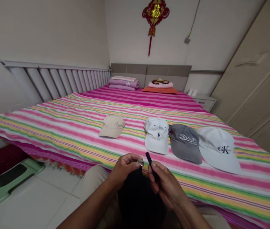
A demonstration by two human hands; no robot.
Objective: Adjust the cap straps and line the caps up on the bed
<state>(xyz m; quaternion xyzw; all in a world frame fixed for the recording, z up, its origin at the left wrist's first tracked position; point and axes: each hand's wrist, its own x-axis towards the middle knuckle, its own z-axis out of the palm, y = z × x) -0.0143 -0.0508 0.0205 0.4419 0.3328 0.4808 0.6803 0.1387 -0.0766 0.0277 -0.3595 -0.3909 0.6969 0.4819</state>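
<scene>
A dark, nearly black cap (pixel 138 197) rests over my lap, its back turned up between my hands. My left hand (pixel 126 168) pinches a small metal buckle (pixel 141 162) at one side of the cap's back opening. The free end of the cap's dark strap (pixel 148 156) sticks up from the fingers of my right hand (pixel 164 181). Buckle and strap end are a short gap apart. Past my hands, on the bed, lie a beige cap (pixel 112 126), a white cap (pixel 157 135), a grey cap (pixel 184 143) and a larger white cap (pixel 217 149), the right three side by side.
The striped bedsheet (pixel 60 124) reaches the bed's near edge, just past my knees. Folded purple bedding (pixel 124 84) and a pink pillow (pixel 161 85) lie by the headboard (pixel 135 68). On the floor at left stands a green stool (pixel 10 181). A wardrobe (pixel 251 73) rises at right.
</scene>
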